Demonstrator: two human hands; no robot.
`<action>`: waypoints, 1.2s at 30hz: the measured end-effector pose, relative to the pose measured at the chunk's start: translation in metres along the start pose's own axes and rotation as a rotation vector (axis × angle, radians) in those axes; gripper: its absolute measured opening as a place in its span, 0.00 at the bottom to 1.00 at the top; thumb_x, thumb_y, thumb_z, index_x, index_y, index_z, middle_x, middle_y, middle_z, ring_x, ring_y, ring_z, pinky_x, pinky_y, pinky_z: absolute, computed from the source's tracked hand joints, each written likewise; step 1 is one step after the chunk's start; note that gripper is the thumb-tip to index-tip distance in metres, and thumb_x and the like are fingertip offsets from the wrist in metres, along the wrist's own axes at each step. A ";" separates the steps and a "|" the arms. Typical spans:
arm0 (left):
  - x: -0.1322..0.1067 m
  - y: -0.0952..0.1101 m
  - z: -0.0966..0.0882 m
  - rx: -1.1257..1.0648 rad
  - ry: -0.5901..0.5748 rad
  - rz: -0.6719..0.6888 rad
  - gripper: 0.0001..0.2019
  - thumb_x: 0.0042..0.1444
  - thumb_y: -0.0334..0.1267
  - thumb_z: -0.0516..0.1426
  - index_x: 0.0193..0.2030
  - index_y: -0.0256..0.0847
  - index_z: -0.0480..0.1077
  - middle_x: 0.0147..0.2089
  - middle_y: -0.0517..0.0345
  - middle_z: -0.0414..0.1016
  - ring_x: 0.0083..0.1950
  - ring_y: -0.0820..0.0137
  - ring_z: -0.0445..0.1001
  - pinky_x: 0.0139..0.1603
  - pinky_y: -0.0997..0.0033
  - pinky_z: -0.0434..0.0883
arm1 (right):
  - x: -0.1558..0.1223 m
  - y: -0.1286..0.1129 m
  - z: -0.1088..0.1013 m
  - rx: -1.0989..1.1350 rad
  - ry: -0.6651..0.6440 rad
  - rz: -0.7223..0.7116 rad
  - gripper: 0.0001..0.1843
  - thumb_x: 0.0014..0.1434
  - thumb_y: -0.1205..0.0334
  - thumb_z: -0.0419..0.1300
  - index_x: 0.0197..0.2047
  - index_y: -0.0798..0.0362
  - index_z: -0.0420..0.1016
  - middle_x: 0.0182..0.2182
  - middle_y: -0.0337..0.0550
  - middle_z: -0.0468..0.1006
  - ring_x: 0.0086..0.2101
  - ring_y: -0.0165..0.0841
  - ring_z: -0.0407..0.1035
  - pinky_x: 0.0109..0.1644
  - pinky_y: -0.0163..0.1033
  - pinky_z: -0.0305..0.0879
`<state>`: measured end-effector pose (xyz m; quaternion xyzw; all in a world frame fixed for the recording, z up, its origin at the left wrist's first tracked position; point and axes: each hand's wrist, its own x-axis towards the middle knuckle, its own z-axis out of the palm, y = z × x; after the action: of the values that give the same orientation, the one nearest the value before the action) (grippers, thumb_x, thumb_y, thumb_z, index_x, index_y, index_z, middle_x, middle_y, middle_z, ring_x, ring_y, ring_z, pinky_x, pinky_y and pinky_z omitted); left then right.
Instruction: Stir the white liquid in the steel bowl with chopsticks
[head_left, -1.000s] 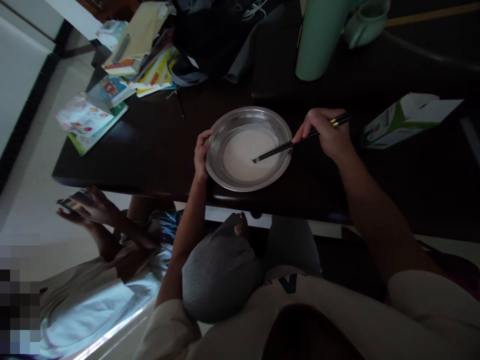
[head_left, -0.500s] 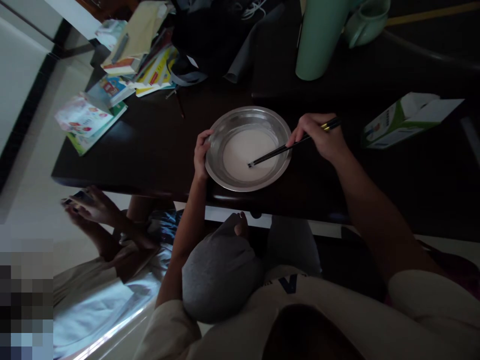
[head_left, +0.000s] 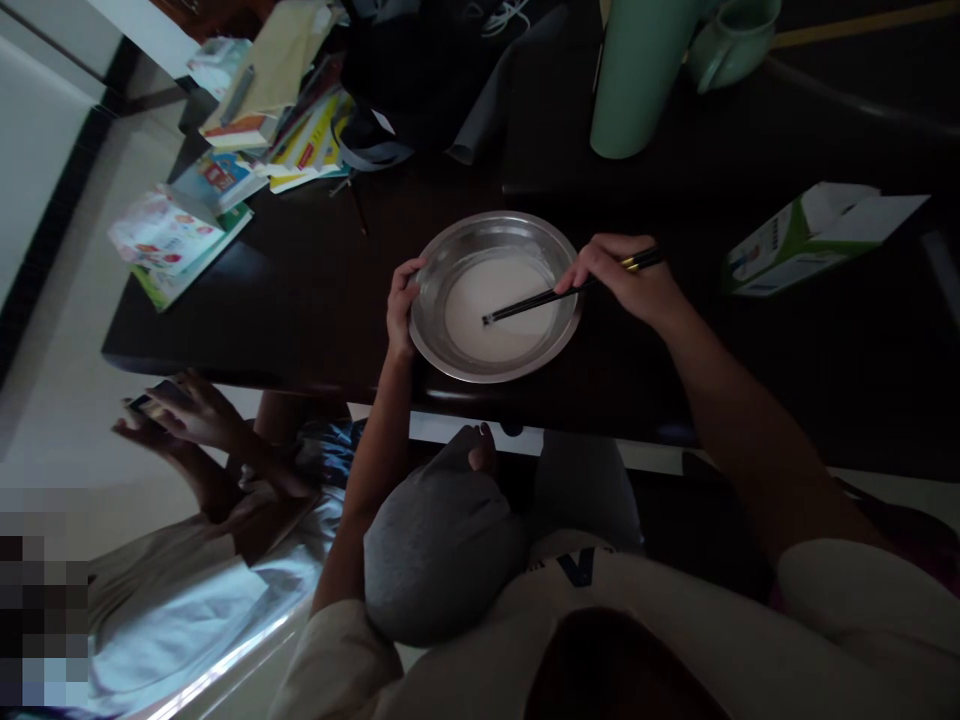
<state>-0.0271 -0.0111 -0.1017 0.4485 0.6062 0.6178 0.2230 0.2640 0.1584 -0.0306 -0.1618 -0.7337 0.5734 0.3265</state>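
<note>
A round metal bowl [head_left: 457, 250] holding a white liquid [head_left: 499, 325] sits near the front edge of a dark table [head_left: 315, 290]. My left hand [head_left: 402, 308] grips the bowl's left rim. My right hand [head_left: 626, 282] holds a pair of black chopsticks [head_left: 536, 301] with gold ends, their tips dipped in the white liquid left of the bowl's middle.
A tall green flask [head_left: 637, 75] and a green mug [head_left: 731, 45] stand at the back. A green-and-white carton [head_left: 814, 238] lies at the right. Books and papers [head_left: 217, 170] crowd the back left. Another person's hands with a phone [head_left: 154, 408] are at the lower left.
My right hand has moved left, drawing the chopstick tips leftward through the white liquid. My left hand stays on the rim.
</note>
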 end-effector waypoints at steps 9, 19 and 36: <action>0.000 0.004 0.003 -0.042 0.017 0.011 0.22 0.57 0.60 0.57 0.51 0.49 0.71 0.52 0.56 0.74 0.58 0.56 0.72 0.58 0.57 0.70 | 0.002 -0.003 -0.009 0.036 0.193 0.004 0.26 0.66 0.44 0.58 0.19 0.47 0.72 0.21 0.41 0.78 0.27 0.36 0.76 0.41 0.47 0.73; 0.000 0.006 0.003 -0.035 0.020 0.009 0.19 0.60 0.58 0.56 0.51 0.49 0.71 0.53 0.55 0.73 0.60 0.56 0.71 0.61 0.57 0.68 | 0.002 -0.001 -0.002 0.022 0.147 0.003 0.22 0.61 0.42 0.62 0.22 0.46 0.75 0.25 0.40 0.81 0.32 0.37 0.78 0.45 0.47 0.73; -0.001 0.002 0.000 -0.019 0.010 0.006 0.24 0.59 0.61 0.55 0.52 0.47 0.71 0.54 0.57 0.74 0.62 0.55 0.70 0.58 0.56 0.69 | 0.004 0.000 -0.009 0.081 0.217 -0.035 0.27 0.63 0.42 0.60 0.18 0.48 0.72 0.19 0.40 0.78 0.23 0.35 0.74 0.38 0.46 0.72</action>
<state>-0.0266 -0.0119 -0.1002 0.4449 0.6000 0.6266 0.2224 0.2675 0.1674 -0.0279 -0.1967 -0.6731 0.5758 0.4204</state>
